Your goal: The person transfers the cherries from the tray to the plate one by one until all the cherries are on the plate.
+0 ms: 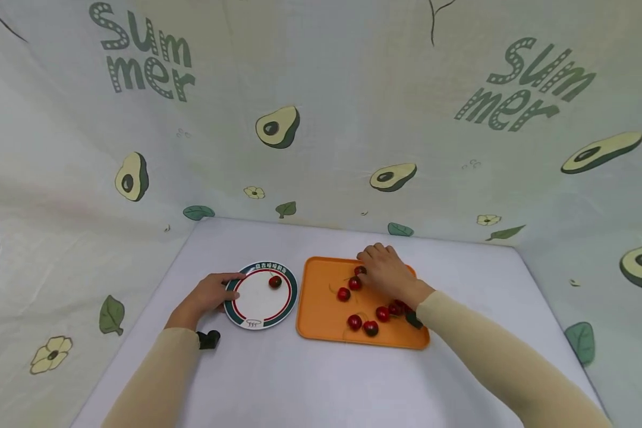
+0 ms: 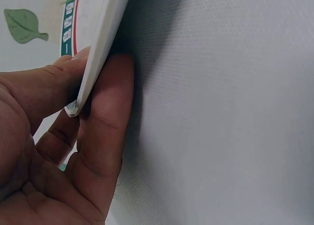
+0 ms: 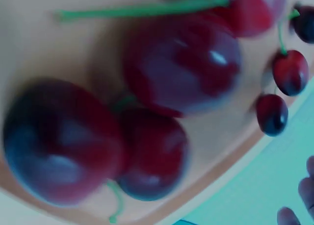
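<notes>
At the left of the table, my left hand (image 1: 212,292) holds the edge of a white plate (image 1: 257,300) with a green and red rim. In the left wrist view, the thumb lies over that edge and the fingers (image 2: 105,107) pass beneath it. One dark red cherry (image 1: 275,282) rests on the plate. My right hand (image 1: 387,270) reaches over an orange tray (image 1: 321,321), its fingers near a cherry (image 1: 360,270) toward the back. Only a few fingertips (image 3: 308,188) show in the right wrist view, apart from the cherries there.
Several cherries lie on the tray, among them a stemmed one (image 1: 343,294) and a pair near the front edge, including one cherry (image 1: 371,328). More sit beneath the right wrist. A printed cloth (image 1: 331,119) with avocados hangs behind the white table (image 1: 299,386).
</notes>
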Demonstrator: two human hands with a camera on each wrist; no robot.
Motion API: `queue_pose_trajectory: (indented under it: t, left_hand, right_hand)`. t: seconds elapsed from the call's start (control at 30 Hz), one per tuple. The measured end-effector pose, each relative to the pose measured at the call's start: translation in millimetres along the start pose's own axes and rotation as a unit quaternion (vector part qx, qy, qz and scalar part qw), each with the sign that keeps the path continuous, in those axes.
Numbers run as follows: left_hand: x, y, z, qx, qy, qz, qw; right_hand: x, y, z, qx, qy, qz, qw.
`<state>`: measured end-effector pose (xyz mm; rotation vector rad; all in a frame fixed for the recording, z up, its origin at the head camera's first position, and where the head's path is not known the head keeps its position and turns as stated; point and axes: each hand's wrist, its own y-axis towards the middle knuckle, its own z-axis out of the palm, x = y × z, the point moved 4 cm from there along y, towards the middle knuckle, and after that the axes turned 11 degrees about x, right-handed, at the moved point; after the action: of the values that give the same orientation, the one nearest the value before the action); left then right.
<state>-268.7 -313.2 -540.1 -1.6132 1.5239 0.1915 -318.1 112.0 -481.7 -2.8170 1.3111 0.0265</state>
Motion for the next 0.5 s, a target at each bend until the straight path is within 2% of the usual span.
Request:
queue_pose_trajectory:
  t: [0.17,0.3,0.5]
  left_hand:
    - [-1.9,-0.2,-1.6,0.001,0.001,-0.003,1.0000]
    - [-2.5,1.0,-1.3,-0.001,0.009,-0.009,0.9999]
    - [-2.2,1.7,0.6,-0.001,0.005,-0.014,0.9999]
  right_hand:
    - [3,-10,5,0.031,-0.001,-0.046,0.998]
    - [8,-10,7,0.055,-0.007,-0.080,0.995]
    - [13,-9,14,0.050,-0.021,-0.115,0.992]
